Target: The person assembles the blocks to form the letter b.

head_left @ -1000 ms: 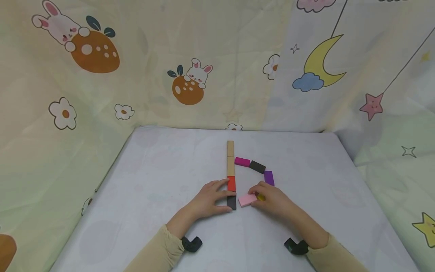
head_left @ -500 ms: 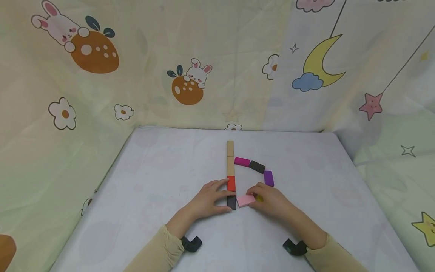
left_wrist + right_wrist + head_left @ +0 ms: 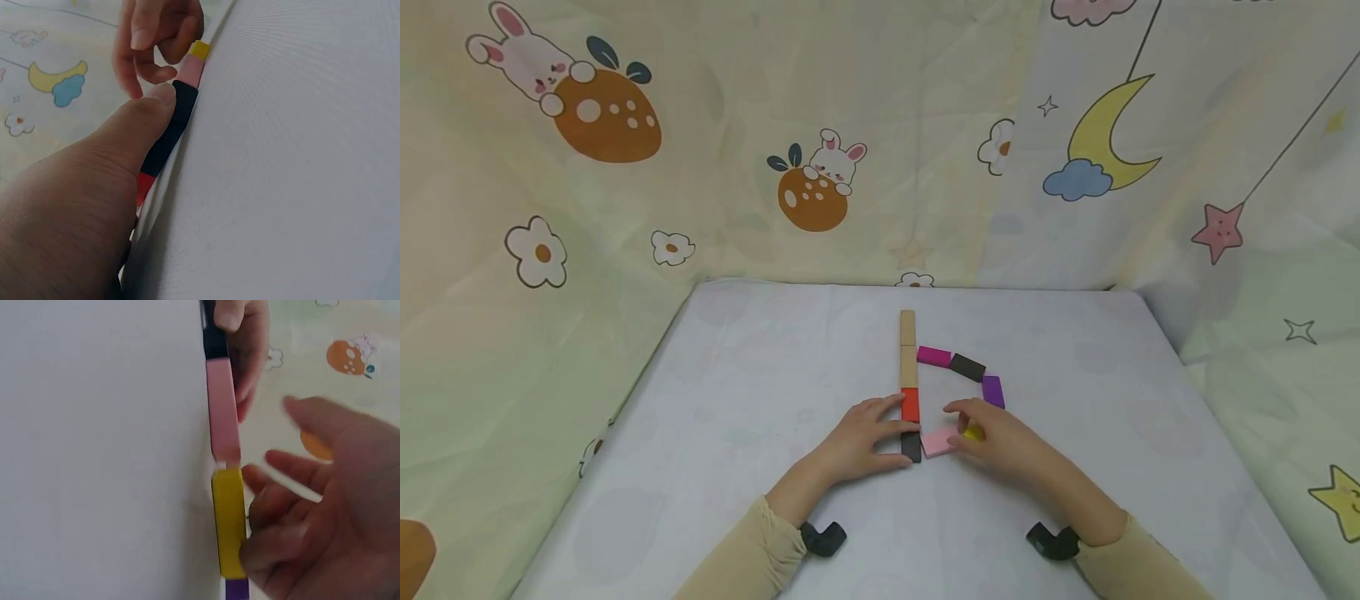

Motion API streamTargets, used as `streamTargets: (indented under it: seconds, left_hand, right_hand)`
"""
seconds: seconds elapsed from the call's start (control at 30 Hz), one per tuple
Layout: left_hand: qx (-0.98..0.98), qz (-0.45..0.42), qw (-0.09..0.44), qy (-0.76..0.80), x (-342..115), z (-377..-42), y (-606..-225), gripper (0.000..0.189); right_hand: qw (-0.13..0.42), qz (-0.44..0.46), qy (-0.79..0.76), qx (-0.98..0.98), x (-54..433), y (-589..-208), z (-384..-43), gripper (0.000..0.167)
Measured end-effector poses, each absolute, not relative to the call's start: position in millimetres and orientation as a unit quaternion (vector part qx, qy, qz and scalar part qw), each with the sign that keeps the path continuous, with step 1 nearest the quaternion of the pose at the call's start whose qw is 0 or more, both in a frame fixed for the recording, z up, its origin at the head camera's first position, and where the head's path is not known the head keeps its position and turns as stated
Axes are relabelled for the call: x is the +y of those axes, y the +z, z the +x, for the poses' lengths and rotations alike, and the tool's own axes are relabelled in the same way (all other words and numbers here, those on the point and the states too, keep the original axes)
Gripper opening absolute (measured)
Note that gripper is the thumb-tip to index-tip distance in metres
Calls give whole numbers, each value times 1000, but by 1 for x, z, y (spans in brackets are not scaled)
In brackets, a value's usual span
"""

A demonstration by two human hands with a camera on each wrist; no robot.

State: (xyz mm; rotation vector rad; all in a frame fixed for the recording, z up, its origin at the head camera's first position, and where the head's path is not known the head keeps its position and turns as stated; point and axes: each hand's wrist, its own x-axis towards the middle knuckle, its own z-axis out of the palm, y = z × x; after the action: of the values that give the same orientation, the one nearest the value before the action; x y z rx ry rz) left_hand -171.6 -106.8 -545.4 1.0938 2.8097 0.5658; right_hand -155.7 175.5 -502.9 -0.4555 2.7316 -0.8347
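In the head view my left hand (image 3: 859, 440) rests with spread fingers on the red block (image 3: 911, 406) and the dark block (image 3: 912, 451) at the near end of a straight row. Its thumb lies along the dark block in the left wrist view. A pink block (image 3: 936, 444) lies with its left end at the dark block. Over its right end hovers my right hand (image 3: 1011, 442), thumb and forefinger apart. A yellow block (image 3: 229, 522), partly under that hand, sits beyond the pink one; the curled lower fingers are right beside it in the right wrist view.
Two plain wooden blocks (image 3: 908, 365) continue the row away from me. A magenta block (image 3: 933, 357), a black block (image 3: 967, 367) and a purple block (image 3: 992, 391) curve round to the right. The white table (image 3: 775, 358) ends at a printed cloth backdrop (image 3: 917, 208).
The pink block has slid left up to the dark block. My right thumb and forefinger have since parted and let it go. The left hand stays put.
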Motion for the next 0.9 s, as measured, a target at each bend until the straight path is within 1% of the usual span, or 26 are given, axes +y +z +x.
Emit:
streamTargets:
  seconds: [0.17, 0.27, 0.37, 0.5, 0.9]
  left_hand:
    - [916, 354, 41, 185, -106, -171, -545, 54]
    - [917, 351, 44, 185, -106, -171, -545, 54]
    - [917, 352, 45, 183, -106, -171, -546, 54]
    - [917, 352, 44, 182, -106, -171, -546, 54]
    - [917, 349, 45, 186, -106, -171, -546, 54]
  right_hand:
    - [111, -223, -289, 924, 196, -496, -160, 40]
    - [131, -249, -270, 921, 203, -496, -162, 43]
    - [156, -254, -261, 918, 205, -498, -163, 47]
    - [156, -256, -244, 922, 203, -499, -162, 47]
    - [143, -259, -241, 924, 196, -499, -163, 29]
